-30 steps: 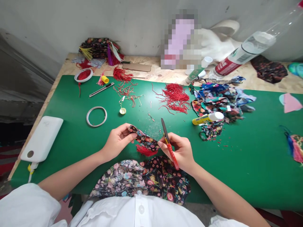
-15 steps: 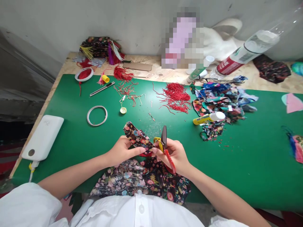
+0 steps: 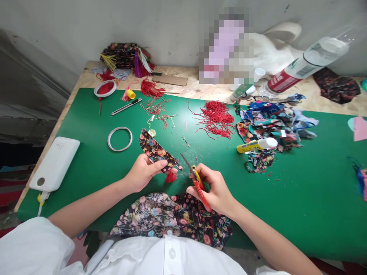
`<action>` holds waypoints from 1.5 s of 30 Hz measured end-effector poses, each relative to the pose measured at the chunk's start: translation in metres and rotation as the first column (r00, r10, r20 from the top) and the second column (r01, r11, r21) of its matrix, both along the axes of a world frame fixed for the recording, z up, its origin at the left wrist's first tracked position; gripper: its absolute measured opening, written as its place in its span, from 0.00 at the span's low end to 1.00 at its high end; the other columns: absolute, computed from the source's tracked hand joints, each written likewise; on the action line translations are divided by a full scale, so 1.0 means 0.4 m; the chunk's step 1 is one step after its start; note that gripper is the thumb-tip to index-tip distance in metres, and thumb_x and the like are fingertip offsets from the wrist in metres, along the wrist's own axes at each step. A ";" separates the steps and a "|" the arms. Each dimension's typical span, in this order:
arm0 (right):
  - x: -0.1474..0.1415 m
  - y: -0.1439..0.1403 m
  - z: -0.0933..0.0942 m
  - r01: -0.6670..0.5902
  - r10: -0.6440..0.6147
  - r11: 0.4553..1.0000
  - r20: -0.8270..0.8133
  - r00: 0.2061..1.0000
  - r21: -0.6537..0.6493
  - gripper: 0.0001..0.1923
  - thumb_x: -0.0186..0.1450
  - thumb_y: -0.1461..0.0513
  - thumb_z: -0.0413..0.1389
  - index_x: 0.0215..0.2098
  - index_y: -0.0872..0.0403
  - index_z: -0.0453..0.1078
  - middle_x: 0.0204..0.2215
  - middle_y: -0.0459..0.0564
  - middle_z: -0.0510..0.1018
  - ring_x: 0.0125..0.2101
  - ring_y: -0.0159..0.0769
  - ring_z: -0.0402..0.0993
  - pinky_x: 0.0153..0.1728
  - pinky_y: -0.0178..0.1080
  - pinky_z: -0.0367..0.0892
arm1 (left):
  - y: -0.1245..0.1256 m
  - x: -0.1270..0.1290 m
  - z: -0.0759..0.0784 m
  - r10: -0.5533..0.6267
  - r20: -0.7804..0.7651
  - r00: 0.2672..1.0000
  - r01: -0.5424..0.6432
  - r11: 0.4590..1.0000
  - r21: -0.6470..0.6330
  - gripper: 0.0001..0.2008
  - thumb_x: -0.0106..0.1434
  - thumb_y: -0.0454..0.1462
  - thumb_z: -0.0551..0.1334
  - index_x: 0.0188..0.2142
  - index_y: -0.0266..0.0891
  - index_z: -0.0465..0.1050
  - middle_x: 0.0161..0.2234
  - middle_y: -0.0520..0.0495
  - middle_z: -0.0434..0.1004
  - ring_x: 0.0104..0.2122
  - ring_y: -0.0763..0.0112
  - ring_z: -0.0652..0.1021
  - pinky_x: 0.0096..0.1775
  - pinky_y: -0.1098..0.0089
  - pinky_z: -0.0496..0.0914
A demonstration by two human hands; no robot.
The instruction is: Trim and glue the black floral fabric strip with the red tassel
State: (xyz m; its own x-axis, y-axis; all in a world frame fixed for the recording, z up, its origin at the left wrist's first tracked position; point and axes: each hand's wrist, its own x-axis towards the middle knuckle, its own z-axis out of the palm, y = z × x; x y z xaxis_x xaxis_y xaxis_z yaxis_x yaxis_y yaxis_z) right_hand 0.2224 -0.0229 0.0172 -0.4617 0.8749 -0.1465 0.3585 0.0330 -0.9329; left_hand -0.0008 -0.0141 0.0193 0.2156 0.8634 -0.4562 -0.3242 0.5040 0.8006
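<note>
1. Green mat (image 3: 94,179) covers the worktable, grey wall behind.
2. Left hand (image 3: 142,173) pinches floral fabric piece (image 3: 156,151) with red tassel (image 3: 171,177), just left of scissors (image 3: 196,181).
3. Right hand (image 3: 215,189) grips scissors, blades nearly closed.
4. Glue stick (image 3: 256,145) far right of scissors.

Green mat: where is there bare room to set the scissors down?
Bare green mat lies right of the right hand, below the fabric scraps. Another patch sits between the white ring and power bank. The red threads crowd the middle.
</note>
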 end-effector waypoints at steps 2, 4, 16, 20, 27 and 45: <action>0.002 -0.001 0.007 -0.010 0.007 0.998 0.054 0.998 0.059 0.26 0.58 0.47 0.63 0.27 0.51 0.51 0.20 0.36 0.52 0.22 0.26 0.45 0.22 0.32 0.47 | 0.002 -0.001 0.007 0.027 -0.002 1.000 -0.027 1.000 0.013 0.19 0.48 0.46 0.75 0.29 0.34 0.73 0.25 0.50 0.79 0.25 0.65 0.82 0.35 0.64 0.78; 0.003 0.000 0.012 -0.028 0.017 0.995 0.115 0.993 0.094 0.25 0.59 0.48 0.62 0.28 0.50 0.50 0.19 0.36 0.52 0.22 0.26 0.44 0.21 0.32 0.46 | 0.002 -0.003 0.008 0.050 -0.013 0.999 -0.050 0.998 0.031 0.20 0.47 0.45 0.76 0.31 0.34 0.74 0.26 0.49 0.80 0.25 0.63 0.82 0.35 0.62 0.78; 0.001 0.000 0.035 -0.153 0.107 0.982 0.336 0.936 0.112 0.25 0.60 0.45 0.58 0.30 0.49 0.48 0.23 0.39 0.60 0.23 0.29 0.48 0.23 0.33 0.51 | -0.006 -0.010 -0.012 -0.003 -0.052 0.999 0.011 0.990 0.144 0.18 0.52 0.45 0.74 0.33 0.32 0.76 0.30 0.43 0.83 0.28 0.63 0.83 0.40 0.62 0.78; 0.008 0.001 0.035 -0.138 0.091 0.984 0.347 0.933 0.113 0.26 0.60 0.44 0.58 0.29 0.49 0.48 0.21 0.39 0.60 0.23 0.29 0.48 0.23 0.32 0.50 | -0.006 -0.013 -0.017 -0.032 -0.031 0.999 0.036 0.986 0.164 0.24 0.53 0.44 0.73 0.45 0.34 0.76 0.43 0.38 0.83 0.29 0.63 0.84 0.37 0.64 0.80; 0.014 -0.002 0.043 -0.183 0.134 0.978 0.371 0.919 0.100 0.26 0.59 0.43 0.59 0.28 0.50 0.52 0.20 0.39 0.60 0.22 0.29 0.48 0.23 0.33 0.49 | -0.005 -0.018 -0.013 -0.102 -0.046 0.994 0.108 0.984 0.143 0.26 0.53 0.46 0.72 0.47 0.33 0.77 0.46 0.35 0.82 0.34 0.56 0.85 0.39 0.61 0.80; 0.023 0.003 0.055 -0.206 0.231 0.973 0.329 0.916 -0.109 0.28 0.59 0.42 0.59 0.24 0.52 0.52 0.18 0.37 0.52 0.21 0.26 0.44 0.20 0.33 0.43 | -0.013 -0.019 -0.032 -0.135 -0.180 0.974 0.158 0.980 0.121 0.16 0.52 0.45 0.73 0.32 0.33 0.81 0.36 0.40 0.85 0.38 0.54 0.84 0.41 0.60 0.79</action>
State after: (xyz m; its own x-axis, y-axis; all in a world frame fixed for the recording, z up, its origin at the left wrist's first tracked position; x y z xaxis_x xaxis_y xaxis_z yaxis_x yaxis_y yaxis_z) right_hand 0.2316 -0.0218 0.0391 -0.5523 0.7396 -0.3845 0.6435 0.0851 -0.7607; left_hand -0.0085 -0.0193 0.0065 0.2740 0.8835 -0.3799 -0.1081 0.4208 0.9007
